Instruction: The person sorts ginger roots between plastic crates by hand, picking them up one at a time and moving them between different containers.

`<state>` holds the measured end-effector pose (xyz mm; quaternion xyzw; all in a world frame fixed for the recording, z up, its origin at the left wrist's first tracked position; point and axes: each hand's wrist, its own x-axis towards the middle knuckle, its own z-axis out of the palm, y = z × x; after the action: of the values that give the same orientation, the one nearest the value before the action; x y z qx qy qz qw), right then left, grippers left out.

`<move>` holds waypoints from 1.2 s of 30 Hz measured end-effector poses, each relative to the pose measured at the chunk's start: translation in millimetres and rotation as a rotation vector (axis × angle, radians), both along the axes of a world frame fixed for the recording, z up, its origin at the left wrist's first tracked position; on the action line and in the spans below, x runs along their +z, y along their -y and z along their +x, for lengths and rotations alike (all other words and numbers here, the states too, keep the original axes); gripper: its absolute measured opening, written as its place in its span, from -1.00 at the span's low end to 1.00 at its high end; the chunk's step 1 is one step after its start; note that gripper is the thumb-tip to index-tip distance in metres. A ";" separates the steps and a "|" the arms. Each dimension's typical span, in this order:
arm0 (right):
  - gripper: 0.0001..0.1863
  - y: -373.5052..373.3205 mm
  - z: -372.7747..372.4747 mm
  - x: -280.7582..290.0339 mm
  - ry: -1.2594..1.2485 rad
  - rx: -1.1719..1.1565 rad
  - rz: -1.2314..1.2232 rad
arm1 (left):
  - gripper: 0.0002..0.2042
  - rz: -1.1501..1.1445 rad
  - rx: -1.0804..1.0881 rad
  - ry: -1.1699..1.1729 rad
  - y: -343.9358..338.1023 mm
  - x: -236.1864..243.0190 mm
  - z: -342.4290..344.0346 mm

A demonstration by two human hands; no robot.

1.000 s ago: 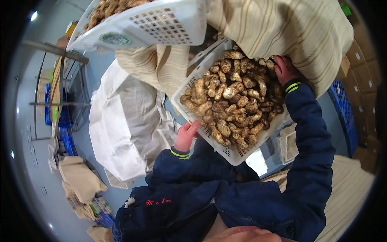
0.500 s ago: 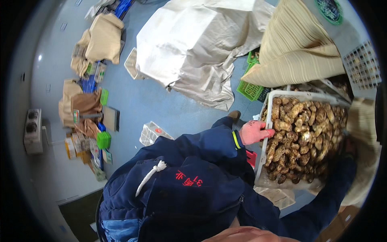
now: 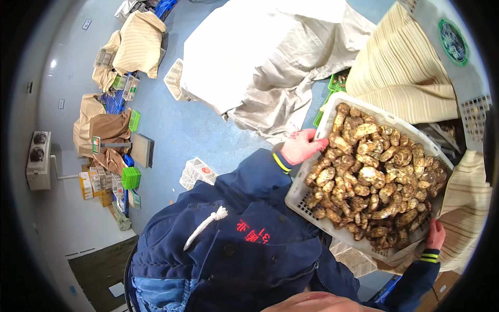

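Closest in, it's the navy jacket (image 3: 223, 255), with a white cord (image 3: 205, 227) lying across its chest. And out to the person's right sits the white crate (image 3: 297, 199), slanted, loaded almost edge to edge with brown-and-cream mushrooms (image 3: 371, 177). The left hand (image 3: 300, 147) is on it, about midway along the left edge, fingers bent over and pinching the rim. The right hand (image 3: 436, 235) is over at the right edge, toward the near corner, its visible fingers close together against the side; whether they grip, I can't tell, as part of that hand is hidden. Just beside it hangs a striped cloth (image 3: 468, 200). Under the near edge, another pale crate (image 3: 353, 260) peeks out. Past the far-left corner, a green crate (image 3: 323, 104) shows beside a second striped cloth (image 3: 400, 62). Farther out, a big white sheet (image 3: 234, 57) drapes over the blue floor (image 3: 171, 130), and a white basket (image 3: 197, 173) stands nearer the jacket. Way across, there's a platform scale (image 3: 142, 151), stacked green baskets (image 3: 131, 178) and a twin-fan unit (image 3: 39, 158) on the wall.
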<state>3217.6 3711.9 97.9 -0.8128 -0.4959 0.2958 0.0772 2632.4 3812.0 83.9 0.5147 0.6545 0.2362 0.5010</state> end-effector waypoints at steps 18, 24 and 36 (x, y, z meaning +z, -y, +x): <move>-0.53 -43.0 26.4 -119.4 -0.404 0.029 -0.122 | -0.66 0.237 0.476 -0.275 74.7 -111.0 89.1; -0.52 -102.1 -20.1 -303.6 -0.523 -0.018 0.176 | -0.60 0.233 0.434 -0.315 47.8 -258.8 -0.9; -0.65 -106.6 -29.0 -392.7 -0.802 -0.107 0.184 | -0.53 0.031 0.689 -0.366 47.5 -416.9 28.6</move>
<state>3188.7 3818.5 -294.8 -0.6476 -0.4078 0.5390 0.3518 2661.0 3764.4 -333.0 0.3060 0.8639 0.3044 0.2595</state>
